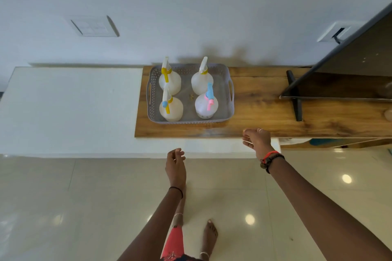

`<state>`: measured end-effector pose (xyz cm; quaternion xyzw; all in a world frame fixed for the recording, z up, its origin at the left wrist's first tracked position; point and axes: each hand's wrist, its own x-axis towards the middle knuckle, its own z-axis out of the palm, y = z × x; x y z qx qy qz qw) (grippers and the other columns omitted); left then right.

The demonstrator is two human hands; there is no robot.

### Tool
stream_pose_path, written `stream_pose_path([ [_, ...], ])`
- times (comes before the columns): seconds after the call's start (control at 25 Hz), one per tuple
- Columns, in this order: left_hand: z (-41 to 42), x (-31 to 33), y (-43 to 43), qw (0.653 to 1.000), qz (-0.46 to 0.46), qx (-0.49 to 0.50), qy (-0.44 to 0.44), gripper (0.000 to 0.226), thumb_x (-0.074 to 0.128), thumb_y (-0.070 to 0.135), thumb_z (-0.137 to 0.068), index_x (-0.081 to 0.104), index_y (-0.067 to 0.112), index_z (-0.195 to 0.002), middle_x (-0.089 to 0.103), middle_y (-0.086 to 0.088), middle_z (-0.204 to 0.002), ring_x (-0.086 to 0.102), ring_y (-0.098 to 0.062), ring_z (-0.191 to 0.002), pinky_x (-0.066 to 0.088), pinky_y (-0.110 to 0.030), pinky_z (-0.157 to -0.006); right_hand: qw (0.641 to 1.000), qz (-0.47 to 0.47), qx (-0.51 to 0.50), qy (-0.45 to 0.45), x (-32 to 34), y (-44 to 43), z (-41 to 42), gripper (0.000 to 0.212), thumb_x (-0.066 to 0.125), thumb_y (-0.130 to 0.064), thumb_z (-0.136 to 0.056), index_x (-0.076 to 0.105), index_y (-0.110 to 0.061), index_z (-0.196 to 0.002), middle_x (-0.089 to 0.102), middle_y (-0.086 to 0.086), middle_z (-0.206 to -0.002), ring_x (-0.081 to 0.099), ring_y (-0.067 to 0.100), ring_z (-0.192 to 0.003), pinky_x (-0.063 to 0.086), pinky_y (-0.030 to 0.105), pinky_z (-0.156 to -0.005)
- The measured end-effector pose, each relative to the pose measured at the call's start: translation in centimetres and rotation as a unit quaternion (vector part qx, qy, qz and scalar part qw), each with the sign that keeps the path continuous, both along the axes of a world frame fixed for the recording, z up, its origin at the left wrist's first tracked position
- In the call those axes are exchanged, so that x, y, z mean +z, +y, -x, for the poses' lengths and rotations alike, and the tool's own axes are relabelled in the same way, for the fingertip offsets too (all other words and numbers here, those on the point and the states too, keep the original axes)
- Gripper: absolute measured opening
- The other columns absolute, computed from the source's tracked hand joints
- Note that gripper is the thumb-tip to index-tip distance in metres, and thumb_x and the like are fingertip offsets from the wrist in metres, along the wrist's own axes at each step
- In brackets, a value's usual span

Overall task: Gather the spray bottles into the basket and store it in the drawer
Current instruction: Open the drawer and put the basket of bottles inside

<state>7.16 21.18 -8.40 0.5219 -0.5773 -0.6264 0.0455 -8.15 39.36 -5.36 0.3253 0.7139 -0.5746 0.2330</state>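
A grey perforated basket [230, 110] with side handles stands on the wooden top [265, 112]. Inside it stand several white spray bottles: two with yellow triggers at the back [169, 80] [200, 85], one with a yellow and blue trigger at front left [170, 108], one with a blue and pink trigger at front right [205, 106]. My left hand [175, 163] hovers in front of the unit, fingers loosely curled, holding nothing. My right hand [256, 140] is at the wooden top's front edge, right of the basket, fingers apart and empty.
A white counter [70, 108] extends to the left of the wooden top. A dark TV [350, 70] on a black stand [296, 99] occupies the right side. Wall sockets [95, 26] sit above. Glossy floor tiles and my bare feet are below.
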Motion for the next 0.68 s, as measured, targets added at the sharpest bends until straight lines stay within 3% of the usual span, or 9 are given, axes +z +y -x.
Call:
stream_pose_path([
  [0.24,-3.4,-2.6,0.2,0.999,0.032,-0.015,-0.037,0.03,0.043,0.025,-0.101,0.058,0.001,-0.112,0.067,-0.015,-0.112,0.064,-0.025,-0.095,0.048,-0.037,-0.088,0.999,-0.007,-0.034,-0.024,-2.8,5.8,-2.9,0.022,0.052,0.0,-0.092,0.053,-0.009,-0.072,0.056,0.009,-0.073,0.052,0.017,-0.062,0.049,0.025,-0.061],
  [0.36,-4.0,-4.1,-0.8,0.996,0.056,-0.032,-0.059,0.03,0.043,0.024,-0.101,0.058,0.002,-0.112,0.065,-0.01,-0.102,0.064,-0.029,-0.101,0.048,-0.038,-0.092,0.997,-0.023,-0.071,-0.034,-4.8,8.1,-4.1,0.022,0.05,0.001,-0.093,0.052,-0.006,-0.072,0.053,0.009,-0.07,0.051,0.015,-0.059,0.05,0.016,-0.045],
  [0.48,-4.5,-6.1,-2.3,0.992,0.085,-0.058,-0.078,0.031,0.043,0.025,-0.101,0.058,0.001,-0.115,0.064,-0.011,-0.102,0.062,-0.032,-0.105,0.047,-0.039,-0.092,0.994,-0.042,-0.093,-0.043,-7.0,9.9,-5.0,0.009,0.049,0.002,-0.093,0.058,0.0,-0.09,0.053,0.008,-0.07,0.051,0.014,-0.059,0.048,0.013,-0.04],
  [0.6,-4.4,-8.7,-3.9,0.986,0.111,-0.08,-0.091,0.032,0.043,0.024,-0.1,0.056,0.001,-0.119,0.065,-0.02,-0.116,0.06,-0.033,-0.111,0.045,-0.038,-0.093,0.992,-0.081,-0.089,-0.037,-10.4,10.9,-5.3,0.026,0.045,0.005,-0.092,0.059,0.009,-0.114,0.052,0.008,-0.068,0.048,0.015,-0.057,0.043,0.02,-0.052],
  [0.68,-4.1,-10.5,-4.9,0.984,0.124,-0.09,-0.093,0.032,0.043,0.021,-0.099,0.056,-0.001,-0.118,0.064,-0.023,-0.118,0.059,-0.034,-0.112,0.045,-0.038,-0.092,0.989,-0.104,-0.1,-0.026,-12.2,11.3,-4.9,0.029,0.043,0.007,-0.089,0.057,0.017,-0.113,0.047,0.009,-0.065,0.042,0.016,-0.055,0.032,0.022,-0.051],
])
